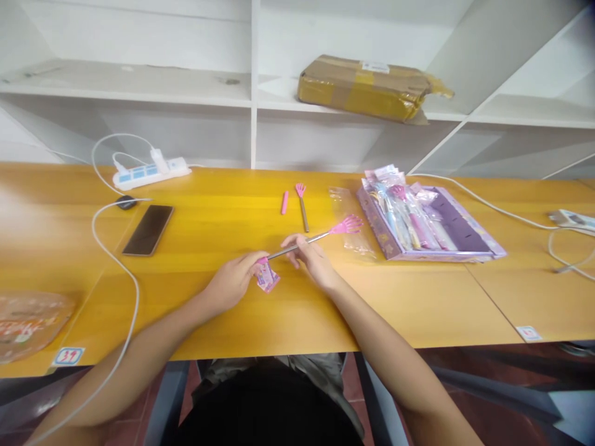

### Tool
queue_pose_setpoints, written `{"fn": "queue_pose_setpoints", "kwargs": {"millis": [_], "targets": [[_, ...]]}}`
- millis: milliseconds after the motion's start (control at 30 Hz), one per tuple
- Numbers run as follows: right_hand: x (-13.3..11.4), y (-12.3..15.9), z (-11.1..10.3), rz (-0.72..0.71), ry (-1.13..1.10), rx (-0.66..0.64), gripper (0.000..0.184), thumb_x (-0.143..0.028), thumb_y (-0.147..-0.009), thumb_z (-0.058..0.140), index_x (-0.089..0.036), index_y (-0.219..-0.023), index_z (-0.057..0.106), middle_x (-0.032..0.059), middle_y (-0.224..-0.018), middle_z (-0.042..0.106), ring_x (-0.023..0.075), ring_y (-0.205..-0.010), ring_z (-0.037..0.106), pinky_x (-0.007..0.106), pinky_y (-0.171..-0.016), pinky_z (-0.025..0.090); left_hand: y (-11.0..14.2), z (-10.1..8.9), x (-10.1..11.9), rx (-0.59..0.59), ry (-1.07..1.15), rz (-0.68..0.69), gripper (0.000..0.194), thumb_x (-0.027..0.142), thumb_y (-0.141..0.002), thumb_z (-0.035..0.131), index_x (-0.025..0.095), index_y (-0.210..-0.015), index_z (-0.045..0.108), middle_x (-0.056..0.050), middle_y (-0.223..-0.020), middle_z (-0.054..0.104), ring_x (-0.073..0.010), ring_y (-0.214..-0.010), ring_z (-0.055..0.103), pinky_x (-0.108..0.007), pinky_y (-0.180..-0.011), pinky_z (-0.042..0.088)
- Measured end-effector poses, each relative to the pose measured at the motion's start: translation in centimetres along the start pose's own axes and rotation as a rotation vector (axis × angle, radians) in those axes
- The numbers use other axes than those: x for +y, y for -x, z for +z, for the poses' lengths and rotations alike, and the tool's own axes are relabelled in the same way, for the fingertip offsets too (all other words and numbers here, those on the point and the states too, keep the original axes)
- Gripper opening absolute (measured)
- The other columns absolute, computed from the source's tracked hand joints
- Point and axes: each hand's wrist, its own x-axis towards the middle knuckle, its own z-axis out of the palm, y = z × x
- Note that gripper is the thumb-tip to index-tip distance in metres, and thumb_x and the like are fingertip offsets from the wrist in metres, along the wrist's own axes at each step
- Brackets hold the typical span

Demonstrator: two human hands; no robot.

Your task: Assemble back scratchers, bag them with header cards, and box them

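Observation:
A back scratcher (320, 236) with a metal rod and a pink hand-shaped head lies slantwise across my two hands, its head pointing right. My left hand (237, 279) is closed round its pink handle end, and a small printed card (268, 277) hangs below those fingers. Along the rod, my right hand (309, 257) pinches the metal shaft. Farther back on the table, a second, shorter scratcher head with rod (302, 207) lies beside a loose pink handle (284, 202). Under the held head is a clear plastic bag (356, 238).
A purple box (483, 248) with several bagged scratchers stands at the right. On the left are a phone (149, 230), a power strip (151, 173) and a white cable (134, 297). White shelves rise behind, bearing a taped carton (362, 90).

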Motion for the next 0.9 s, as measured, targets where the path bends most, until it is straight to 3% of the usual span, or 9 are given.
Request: {"fn": "queue_pose_setpoints", "kwargs": {"millis": [233,333,467,900], "targets": [[-1.4,-1.6,-2.6,-0.147,-0.146,0.509,0.046,-0.072,-0.090,0.065,-0.026,-0.096,0.064,-0.0030,-0.073,0.049,0.0097,-0.051,0.034,0.024,-0.044,0.026,-0.4,-1.0,0.3,0.054,-0.047,-0.057,0.036,0.038,-0.111,0.038,0.025,-0.134,0.063,-0.006,-0.113,0.076,-0.0240,-0.106,0.071,-0.036,-0.098,0.052],[-1.9,-1.8,-3.5,-0.215,-0.098,0.608,0.040,-0.065,-0.091,0.070,-0.026,-0.091,0.060,-0.0041,-0.070,0.047,0.0096,-0.052,0.036,0.022,-0.044,0.027,-0.4,-0.9,-0.1,0.038,-0.053,-0.051,0.037,0.040,-0.112,0.037,0.026,-0.133,0.064,-0.006,-0.117,0.076,-0.0243,-0.107,0.072,-0.037,-0.097,0.053],[-2.1,-1.7,-3.9,-0.216,0.054,0.590,0.044,-0.066,-0.094,0.067,-0.025,-0.084,0.056,-0.0034,-0.071,0.050,0.0095,-0.052,0.039,0.022,-0.045,0.029,-0.2,-0.6,-0.3,0.020,-0.065,-0.024,0.037,0.040,-0.111,0.039,0.027,-0.136,0.063,-0.007,-0.130,0.075,-0.0249,-0.115,0.071,-0.038,-0.100,0.053],[-2.0,-1.7,-3.7,-0.195,-0.012,0.465,0.050,-0.070,-0.094,0.065,-0.025,-0.080,0.049,-0.0050,-0.065,0.042,0.0102,-0.049,0.029,0.025,-0.044,0.024,0.0,-0.4,-0.1,0.018,-0.089,-0.015,0.039,0.037,-0.111,0.037,0.026,-0.140,0.060,-0.008,-0.134,0.074,-0.0257,-0.119,0.071,-0.039,-0.102,0.054]]}}
